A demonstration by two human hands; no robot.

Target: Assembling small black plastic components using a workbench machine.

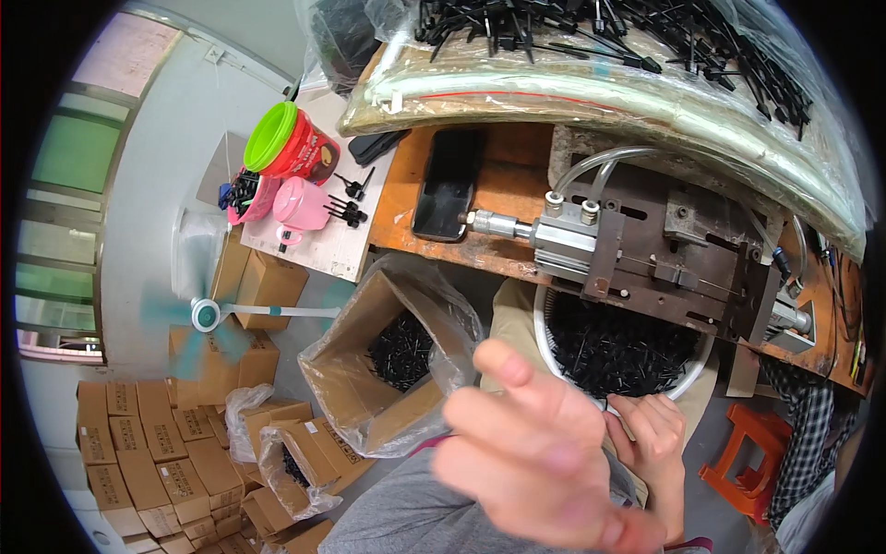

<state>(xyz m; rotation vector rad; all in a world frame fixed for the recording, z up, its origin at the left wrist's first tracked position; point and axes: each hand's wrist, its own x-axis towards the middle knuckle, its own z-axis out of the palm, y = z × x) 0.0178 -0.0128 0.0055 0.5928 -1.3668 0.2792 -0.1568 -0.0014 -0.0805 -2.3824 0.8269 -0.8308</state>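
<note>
My left hand (531,439) is raised close in front, blurred, with its fingers apart and nothing seen in them. Behind it, at the near rim of a round white tub (543,337), my right hand (653,432) has its fingers curled together. What they pinch, if anything, is too small to make out. Small black plastic pieces with thin stems (618,346) fill the tub, which stands at my lap. Above the tub, a dark metal fixture with a silver pneumatic cylinder (565,242) is mounted on the wooden bench (397,198).
A plastic-lined carton (346,346) of black pieces stands left of my lap. A phone (449,185), pink mug (302,205) and red bucket (309,152) lie beyond. A fan (205,315) and stacked cartons (152,452) are at left, an orange stool (738,457) at right.
</note>
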